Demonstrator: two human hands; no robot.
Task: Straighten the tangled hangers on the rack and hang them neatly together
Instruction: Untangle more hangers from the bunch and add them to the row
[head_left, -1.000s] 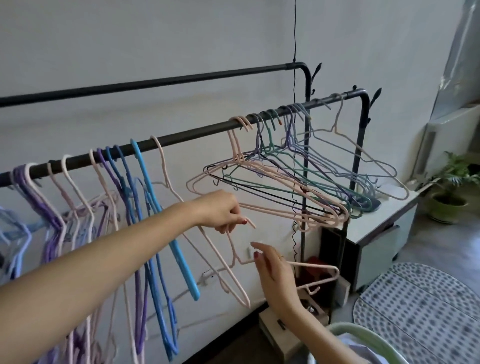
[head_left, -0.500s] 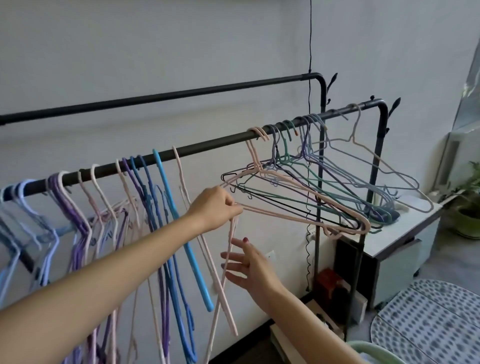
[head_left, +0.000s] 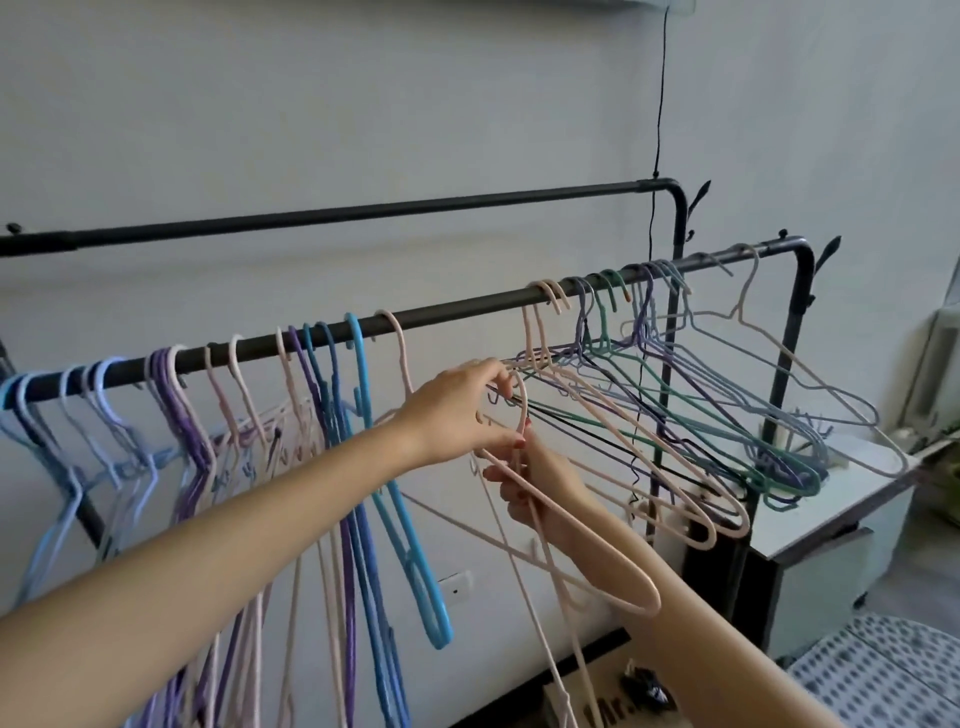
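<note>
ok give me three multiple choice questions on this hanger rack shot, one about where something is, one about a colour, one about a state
1. Where does the tangled bunch of hangers sit on the front rail?
A. toward its right end
B. at its far left end
C. on the floor

2. What colour is the loose hanger in the hands?
A. bright blue
B. pale pink
C. black

3. What is the state of that hanger's hook?
A. hooked over the front rail
B. hooked over the back rail
C. off the rail, in the left hand's grip

Answers:
1. A, the crossed hangers cluster near the rail's right bend.
2. B, its wire is pale pink, unlike the bright blue hanger on the rail beside it.
3. C, the left hand pinches the hook below the rail while the right hand holds its neck.
</note>
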